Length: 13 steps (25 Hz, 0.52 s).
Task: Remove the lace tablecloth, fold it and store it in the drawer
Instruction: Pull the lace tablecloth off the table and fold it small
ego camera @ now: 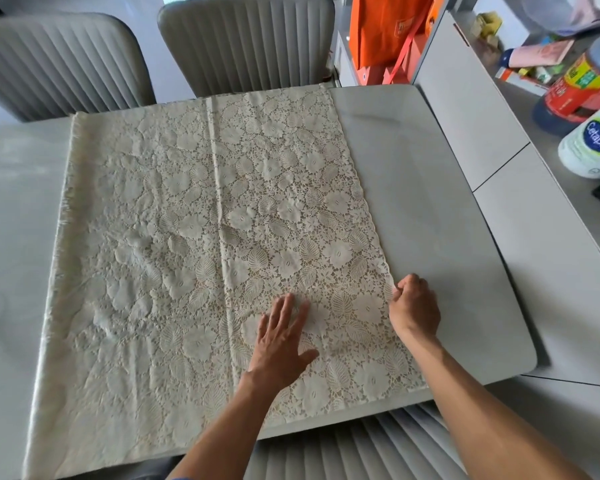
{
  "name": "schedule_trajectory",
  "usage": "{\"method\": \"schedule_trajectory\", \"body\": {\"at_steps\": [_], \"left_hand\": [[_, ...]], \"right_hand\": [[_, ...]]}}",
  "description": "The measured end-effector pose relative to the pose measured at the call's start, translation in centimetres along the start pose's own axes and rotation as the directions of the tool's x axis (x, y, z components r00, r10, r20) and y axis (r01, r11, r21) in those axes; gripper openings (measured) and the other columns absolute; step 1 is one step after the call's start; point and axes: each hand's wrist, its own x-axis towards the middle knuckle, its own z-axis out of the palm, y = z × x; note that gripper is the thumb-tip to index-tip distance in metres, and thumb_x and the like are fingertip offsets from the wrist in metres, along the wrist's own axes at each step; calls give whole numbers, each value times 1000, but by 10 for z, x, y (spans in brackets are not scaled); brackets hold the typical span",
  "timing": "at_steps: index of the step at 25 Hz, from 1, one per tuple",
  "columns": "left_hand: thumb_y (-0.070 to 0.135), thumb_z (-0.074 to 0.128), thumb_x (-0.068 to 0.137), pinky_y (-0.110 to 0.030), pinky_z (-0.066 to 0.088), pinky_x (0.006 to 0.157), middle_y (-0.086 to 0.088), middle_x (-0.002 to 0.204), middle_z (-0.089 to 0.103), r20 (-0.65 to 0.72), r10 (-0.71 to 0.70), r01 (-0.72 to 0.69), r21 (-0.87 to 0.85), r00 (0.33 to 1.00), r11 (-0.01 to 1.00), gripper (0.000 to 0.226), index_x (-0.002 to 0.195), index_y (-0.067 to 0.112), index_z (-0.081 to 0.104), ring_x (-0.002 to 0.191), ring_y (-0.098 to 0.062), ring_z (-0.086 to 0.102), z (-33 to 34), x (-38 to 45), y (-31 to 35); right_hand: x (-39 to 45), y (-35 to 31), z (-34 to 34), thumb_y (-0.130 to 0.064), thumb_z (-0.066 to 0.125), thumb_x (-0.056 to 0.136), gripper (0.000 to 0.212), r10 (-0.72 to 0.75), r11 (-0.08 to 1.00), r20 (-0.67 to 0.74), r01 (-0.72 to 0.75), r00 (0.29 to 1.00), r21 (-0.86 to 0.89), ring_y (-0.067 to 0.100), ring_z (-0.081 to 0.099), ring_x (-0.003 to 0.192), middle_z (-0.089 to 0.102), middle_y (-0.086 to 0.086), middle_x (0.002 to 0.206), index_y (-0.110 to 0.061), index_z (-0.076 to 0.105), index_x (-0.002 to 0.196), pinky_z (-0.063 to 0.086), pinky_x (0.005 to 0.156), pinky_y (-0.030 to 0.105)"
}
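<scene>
cloth: our tablecloth (194,237) lies flat on the table (430,202)
left hand (281,341): fingers straight, pressing near its right edge
right hand (414,306): pinching that edge
feel: probably light, floppy, snaggy, so we'd grab hems

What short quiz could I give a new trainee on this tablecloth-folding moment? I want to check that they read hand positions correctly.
1. True or false: the left hand lies flat on the lace tablecloth.
2. Which hand grips the cloth's right edge? A) left hand B) right hand C) neither
3. Fill in: the white Cetaphil bottle stands on the ____, to the right of the table.

Key: 1 true; 2 B; 3 counter.
</scene>
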Motion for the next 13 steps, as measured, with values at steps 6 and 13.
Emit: {"method": "schedule_trajectory", "body": {"at_steps": [6, 13], "left_hand": [[40, 60, 89, -42, 36, 113, 4, 158, 24, 91, -117, 128, -127, 989, 984, 65, 147, 28, 33, 143, -21, 29, -35, -58, -35], [36, 57, 93, -35, 24, 119, -2, 161, 25, 37, -91, 96, -158, 995, 983, 63, 150, 27, 32, 147, -18, 26, -104, -146, -134]], "right_hand": [[-92, -62, 8, -5, 67, 80, 18, -376, 927, 71, 374, 924, 43, 27, 58, 84, 61, 8, 98, -12, 58, 95, 51, 68, 39], [-214, -187, 7, -17, 57, 91, 16, -422, 897, 236, 366, 875, 247, 15, 55, 89, 57, 0, 110, -19, 55, 106, 52, 73, 31]]}}
